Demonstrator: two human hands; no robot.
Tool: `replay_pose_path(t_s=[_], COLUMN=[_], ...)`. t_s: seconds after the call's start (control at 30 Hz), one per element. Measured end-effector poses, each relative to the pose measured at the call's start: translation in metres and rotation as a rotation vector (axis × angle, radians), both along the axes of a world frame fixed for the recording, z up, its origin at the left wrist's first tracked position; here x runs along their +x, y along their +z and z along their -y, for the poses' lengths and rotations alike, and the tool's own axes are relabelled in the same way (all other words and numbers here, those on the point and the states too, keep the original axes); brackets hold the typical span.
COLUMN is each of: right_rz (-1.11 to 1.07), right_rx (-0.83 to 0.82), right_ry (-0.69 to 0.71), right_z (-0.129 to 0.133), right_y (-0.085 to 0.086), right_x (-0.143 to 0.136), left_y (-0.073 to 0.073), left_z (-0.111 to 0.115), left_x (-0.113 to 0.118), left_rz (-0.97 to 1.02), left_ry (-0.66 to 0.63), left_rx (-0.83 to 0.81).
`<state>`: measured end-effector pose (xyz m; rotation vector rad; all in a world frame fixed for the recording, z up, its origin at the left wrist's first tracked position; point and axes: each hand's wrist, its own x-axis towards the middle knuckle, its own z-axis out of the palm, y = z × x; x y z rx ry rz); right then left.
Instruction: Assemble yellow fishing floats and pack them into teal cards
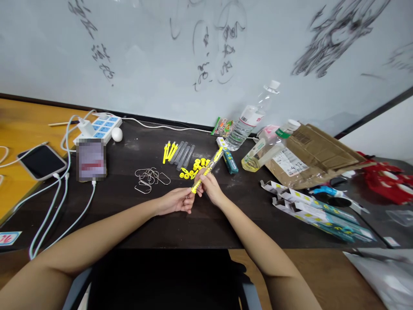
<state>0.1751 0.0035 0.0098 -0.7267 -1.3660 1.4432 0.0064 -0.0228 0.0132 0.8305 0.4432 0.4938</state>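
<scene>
Dark desk [200, 232]. Right hand [211, 188]: fingers closed round a clear-and-yellow tube [208, 169] tilted toward 1 o'clock. Left hand [176, 201]: fingers narrow at its near end; grip unclear. From the hands: loose clear tubes [183, 153], yellow rods [173, 151], 11 o'clock; wire hooks [151, 175], 9–10; yellow rings [197, 164], 12. Judged: one piece partly assembled, others unassembled.

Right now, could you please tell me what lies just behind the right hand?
Small yellow parts lie on the dark table beyond the right hand; whatever the hand and its yellow-ended tube cover cannot be seen.
</scene>
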Motion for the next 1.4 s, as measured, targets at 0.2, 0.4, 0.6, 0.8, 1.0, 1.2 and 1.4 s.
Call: replay_pose_path(t_s=[0.2,0.4,0.6,0.8,1.0,1.2,1.4], right_rz=[0.037,0.068,0.145,0.259,0.25,0.604,1.233], right_rx=[0.017,0.02,0.061,0.071,0.064,0.236,0.269], right_ry=[0.004,-0.02,-0.078,-0.034,-0.054,-0.531,-0.512], right_z=[0.0,0.001,0.003,0.005,-0.003,-0.027,-0.031], right_y=[-0.001,0.0,0.004,-0.003,-0.002,0.019,0.023], right_x=[0.0,-0.001,0.0,-0.006,0.002,0.05,0.07], left_y=[-0.006,-0.011,-0.013,-0.01,-0.007,-0.004,-0.007], left_z=[0.001,0.002,0.0,-0.002,-0.006,-0.015,-0.021], left_x=[0.003,0.007,0.008,0.0,-0.005,-0.013,-0.016], left_rz=[-0.018,-0.047,-0.18,-0.389,-0.426,-0.445,-0.487], left_ry=[0.037,0.101,0.111,0.284,0.394,0.539,0.577], left_rx=[0.065,0.146,0.307,0.653,0.692,0.682,0.718])
